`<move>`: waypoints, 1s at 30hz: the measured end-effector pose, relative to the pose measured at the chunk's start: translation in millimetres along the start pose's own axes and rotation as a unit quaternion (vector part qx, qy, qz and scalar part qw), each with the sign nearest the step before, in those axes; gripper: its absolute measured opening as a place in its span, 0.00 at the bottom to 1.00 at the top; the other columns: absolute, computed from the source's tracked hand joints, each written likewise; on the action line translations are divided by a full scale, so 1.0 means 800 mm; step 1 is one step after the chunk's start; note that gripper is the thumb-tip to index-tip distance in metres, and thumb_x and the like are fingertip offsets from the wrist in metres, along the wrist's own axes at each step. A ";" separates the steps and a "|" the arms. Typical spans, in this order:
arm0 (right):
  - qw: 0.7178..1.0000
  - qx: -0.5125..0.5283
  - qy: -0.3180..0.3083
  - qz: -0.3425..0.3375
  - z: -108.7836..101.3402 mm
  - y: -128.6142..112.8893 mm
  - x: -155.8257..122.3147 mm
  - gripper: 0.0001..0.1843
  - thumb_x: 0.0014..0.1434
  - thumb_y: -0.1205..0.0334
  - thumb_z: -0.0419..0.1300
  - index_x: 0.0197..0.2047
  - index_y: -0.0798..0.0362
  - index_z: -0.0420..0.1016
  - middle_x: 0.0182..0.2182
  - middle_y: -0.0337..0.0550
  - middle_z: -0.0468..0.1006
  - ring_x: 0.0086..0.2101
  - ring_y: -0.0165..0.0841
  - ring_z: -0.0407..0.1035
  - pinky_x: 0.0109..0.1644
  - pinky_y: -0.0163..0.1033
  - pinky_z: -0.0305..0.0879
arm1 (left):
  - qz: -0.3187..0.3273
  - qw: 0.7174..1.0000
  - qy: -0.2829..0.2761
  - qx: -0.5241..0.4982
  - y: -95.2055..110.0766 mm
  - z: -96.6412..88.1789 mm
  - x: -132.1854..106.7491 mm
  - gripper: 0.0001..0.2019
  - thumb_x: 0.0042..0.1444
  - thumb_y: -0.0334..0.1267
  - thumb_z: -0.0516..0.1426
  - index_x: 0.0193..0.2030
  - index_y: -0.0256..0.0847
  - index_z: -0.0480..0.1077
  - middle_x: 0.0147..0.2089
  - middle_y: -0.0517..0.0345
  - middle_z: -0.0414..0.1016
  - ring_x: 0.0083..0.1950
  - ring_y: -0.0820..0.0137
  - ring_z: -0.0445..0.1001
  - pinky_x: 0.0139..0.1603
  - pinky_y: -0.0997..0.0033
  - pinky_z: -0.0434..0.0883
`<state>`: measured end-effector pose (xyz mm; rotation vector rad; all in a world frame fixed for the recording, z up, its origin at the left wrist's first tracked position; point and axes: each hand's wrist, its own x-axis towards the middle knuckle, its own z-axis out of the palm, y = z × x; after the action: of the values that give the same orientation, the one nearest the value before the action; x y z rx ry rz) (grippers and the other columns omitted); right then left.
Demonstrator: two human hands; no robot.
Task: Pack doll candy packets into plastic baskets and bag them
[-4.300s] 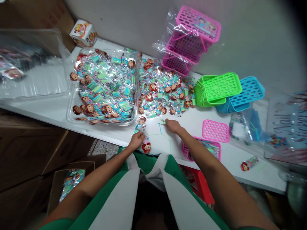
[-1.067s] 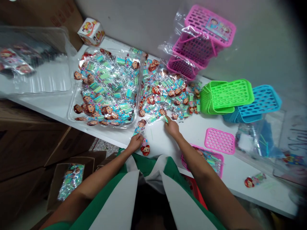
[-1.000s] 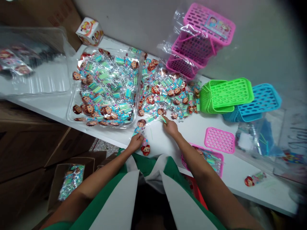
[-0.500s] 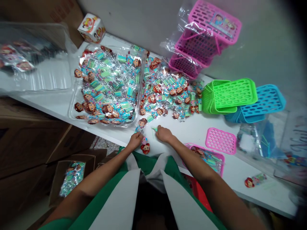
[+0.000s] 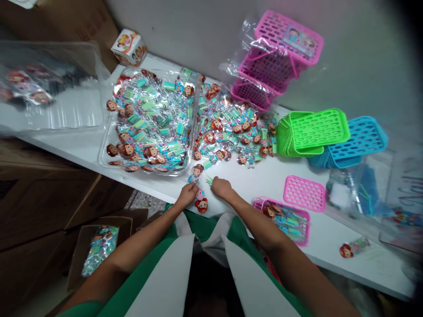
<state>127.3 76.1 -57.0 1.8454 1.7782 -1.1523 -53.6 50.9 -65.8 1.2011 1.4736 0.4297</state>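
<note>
My left hand (image 5: 187, 194) is closed at the table's front edge, pinching a doll-shaped card with brown hair (image 5: 197, 171) by its lower part. Just beside those fingers lies a red-haired doll card (image 5: 201, 205); whether they grip it too is hard to tell. To the right, my right hand (image 5: 221, 187) is closed round several thin green sticks (image 5: 209, 180), whose ends poke out toward the left hand. Beyond both hands spreads a heap of small clear packets (image 5: 231, 127) with doll heads and green sticks. More such packets fill a clear plastic tray (image 5: 103, 152) at left.
Pink baskets (image 5: 264, 72), green baskets (image 5: 313, 132) and blue baskets (image 5: 358, 141) stand along the wall. A pink basket of packets (image 5: 309, 233) and a pink lid (image 5: 304, 193) are at right. Another clear tray (image 5: 76, 105) and an open carton (image 5: 77, 255) are at left.
My right hand has moved slightly left, with the green sticks still in it, their ends now more fanned out. My left hand stays nearly in place. The view has shifted slightly.
</note>
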 end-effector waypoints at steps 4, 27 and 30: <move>0.997 0.079 -0.010 -0.010 -0.012 0.019 -0.018 0.14 0.64 0.61 0.45 0.44 0.61 0.65 0.40 0.60 0.77 0.39 0.39 0.74 0.42 0.40 0.68 | 0.009 1.000 -0.003 -0.006 0.010 0.002 -0.004 0.09 0.48 0.39 0.50 0.20 0.42 0.56 0.21 0.64 0.60 0.28 0.72 0.60 0.31 0.71 0.57; 0.648 0.749 -0.109 -0.086 0.032 0.025 -0.216 0.15 0.45 0.54 0.67 0.29 0.56 0.70 0.19 0.37 0.74 0.26 0.33 0.73 0.39 0.39 0.66 | 0.057 0.905 -0.338 -0.251 0.170 0.106 -0.077 0.15 0.48 0.47 0.61 0.32 0.34 0.70 0.29 0.55 0.73 0.33 0.69 0.73 0.40 0.68 0.69; 0.670 0.729 -0.096 -0.104 0.034 0.028 -0.224 0.18 0.44 0.50 0.67 0.28 0.56 0.69 0.18 0.36 0.72 0.24 0.31 0.70 0.36 0.38 0.65 | 0.066 0.919 -0.287 -0.261 0.173 0.106 -0.086 0.17 0.46 0.49 0.63 0.31 0.35 0.70 0.30 0.55 0.74 0.34 0.69 0.74 0.40 0.68 0.72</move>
<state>158.6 -68.0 50.2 1.8440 0.7138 -3.2952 71.3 21.2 55.0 0.8861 0.7087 0.4737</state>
